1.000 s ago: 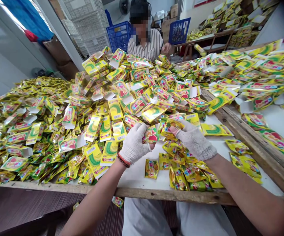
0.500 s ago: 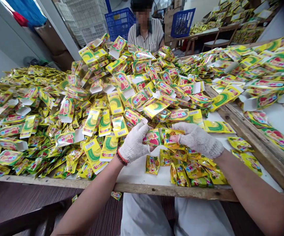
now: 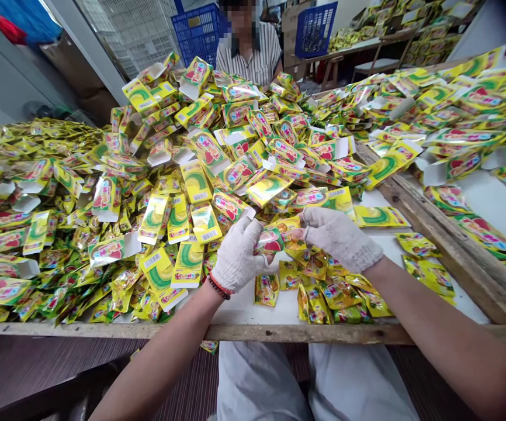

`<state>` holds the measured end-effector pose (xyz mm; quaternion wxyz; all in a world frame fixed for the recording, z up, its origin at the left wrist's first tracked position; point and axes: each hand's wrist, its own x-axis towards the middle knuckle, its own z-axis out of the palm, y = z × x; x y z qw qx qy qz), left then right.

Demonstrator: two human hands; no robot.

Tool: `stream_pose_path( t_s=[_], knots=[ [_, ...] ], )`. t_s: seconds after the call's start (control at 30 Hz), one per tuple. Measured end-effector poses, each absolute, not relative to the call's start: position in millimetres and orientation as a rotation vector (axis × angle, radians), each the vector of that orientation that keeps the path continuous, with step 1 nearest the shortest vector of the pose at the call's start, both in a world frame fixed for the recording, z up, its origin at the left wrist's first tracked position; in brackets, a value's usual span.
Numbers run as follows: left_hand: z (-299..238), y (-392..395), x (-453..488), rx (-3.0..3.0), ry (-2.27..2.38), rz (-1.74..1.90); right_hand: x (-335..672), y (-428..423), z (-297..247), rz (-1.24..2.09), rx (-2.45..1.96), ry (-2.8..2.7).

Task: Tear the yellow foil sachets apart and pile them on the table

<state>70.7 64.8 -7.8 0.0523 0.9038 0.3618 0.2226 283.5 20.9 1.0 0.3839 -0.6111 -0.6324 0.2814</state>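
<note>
Desk (image 3: 235,307) piled high, a packet (image 3: 290,224) drawn up to a small box (image 3: 269,241)

Glossy goods cover most of the white surface, and a person in a striped shirt (image 3: 250,55) sits across from it at twelve o'clock. Half a second ago the packet stood upright beside the box; now it lies tilted, more nearly in line with it, and overlaps its end in this view. That brings the two pieces together, I judge, though whether the packet's edge is inside the box cannot be told.

Both pieces are just below the middle of the view, towards five o'clock. At about half past six the left hand (image 3: 239,254) is curled around the box, its thumb along the near side. Between three and four o'clock the right hand (image 3: 336,237) pinches the packet with its fingertips.

Knitted white gloves (image 3: 352,242), soft and ribbed, leave some fingertips bare. The packet is crinkled, shiny foil; the box is thin, smooth printed card. Loose pillow-shaped packets (image 3: 340,292) lie between four and five o'clock. Flat-sided boxes with white flaps form a heap (image 3: 198,181) from nine o'clock round to twelve. At three o'clock runs a rough, worn wooden strip (image 3: 443,240).
</note>
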Motion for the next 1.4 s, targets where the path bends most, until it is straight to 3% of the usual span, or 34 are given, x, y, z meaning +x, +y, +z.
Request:
stream_pose_path(
  t_s=[0.13,0.33,0.5,0.63,0.8,0.93,1.1,1.17,1.23,1.33,1.4],
  knots=[
    [-8.3,61.1,73.8,2.79,1.086,0.601,276.6,19.3,4.9,0.612,-1.652,-1.675],
    [-8.3,58.1,78.7,2.723,1.217,0.633,267.5,11.8,13.9,1.252,-1.576,-1.459],
    [-6.9,59.0,78.7,2.697,1.074,0.696,266.7,8.1,14.4,1.562,-1.376,-1.456],
    [1.5,62.3,73.4,2.271,1.0,0.966,268.0,12.4,10.2,1.507,-1.317,-1.364],
    [10.4,65.9,69.4,1.584,0.989,0.782,266.3,18.9,11.7,1.196,-1.442,-1.425],
    [15.1,69.0,72.0,1.582,0.987,0.885,261.2,26.2,10.7,0.729,-1.507,-1.582],
    [37.5,75.7,51.5,1.752,1.035,1.057,294.1,30.2,23.8,0.872,-1.23,-1.05],
    [43.9,73.5,38.1,2.029,1.198,0.919,317.4,28.5,32.4,0.802,-0.919,-0.741],
    [42.2,66.6,29.2,2.428,1.339,0.557,331.8,25.9,35.7,0.796,-0.776,-0.643],
    [26.1,54.3,28.4,2.9,1.41,0.009,321.1,24.1,25.2,0.852,-1.075,-0.892],
    [14.9,50.3,32.5,3.009,1.471,-0.153,298.0,26.5,11.0,0.765,-1.411,-1.27]
  ],
)
